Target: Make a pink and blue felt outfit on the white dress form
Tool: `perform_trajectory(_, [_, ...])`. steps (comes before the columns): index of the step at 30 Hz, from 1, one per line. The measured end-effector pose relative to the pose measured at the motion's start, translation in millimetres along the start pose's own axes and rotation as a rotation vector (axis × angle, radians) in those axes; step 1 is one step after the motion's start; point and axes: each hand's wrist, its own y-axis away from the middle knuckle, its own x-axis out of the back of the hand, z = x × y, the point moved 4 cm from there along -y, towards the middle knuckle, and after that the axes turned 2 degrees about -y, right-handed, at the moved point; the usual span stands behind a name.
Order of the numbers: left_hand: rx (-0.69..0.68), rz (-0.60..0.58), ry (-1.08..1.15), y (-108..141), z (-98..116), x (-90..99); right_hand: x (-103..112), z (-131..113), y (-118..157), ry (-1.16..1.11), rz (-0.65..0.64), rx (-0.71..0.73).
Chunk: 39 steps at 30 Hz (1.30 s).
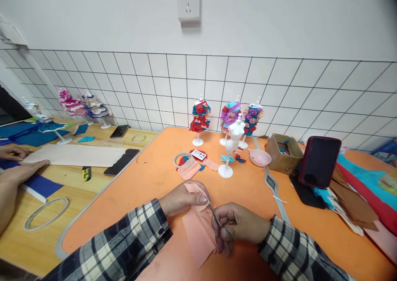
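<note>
The left hand (185, 198) extends forward from a black-and-white checked sleeve (133, 233); its thumb is closed against the fingers, pinching the upper end of a thin, peach-pink, crepe-like sheet (197, 237). The right hand (234, 223) is angled inward, fingers curled around slim grey metal scissors (213, 210) pointing toward the left thumb. The work surface is an orange tabletop (155, 152) before a white wall (124, 20). The sheet hangs between and below both hands, folded above, flatter below.
</note>
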Motion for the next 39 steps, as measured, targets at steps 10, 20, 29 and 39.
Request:
perform_trajectory(10, [0.021, -0.026, -0.019, -1.8, -4.6, -5.9, -2.9, -3.7, 2.3, -0.105, -0.110, 0.022])
perform_trajectory(20, [0.004, 0.041, 0.064, -1.7, -6.5, -0.3, 3.0, -0.4, 2.3, -0.083, -0.063, 0.046])
perform_trajectory(29, [0.013, 0.058, 0.015, -1.5, -9.5, -0.7, 5.7, 1.1, -0.1, -0.063, -0.033, 0.034])
perform_trajectory(39, [-0.009, 0.047, 0.001, -2.8, -7.7, 3.6, 8.8, 3.7, 0.5, -0.081, 0.006, 0.051])
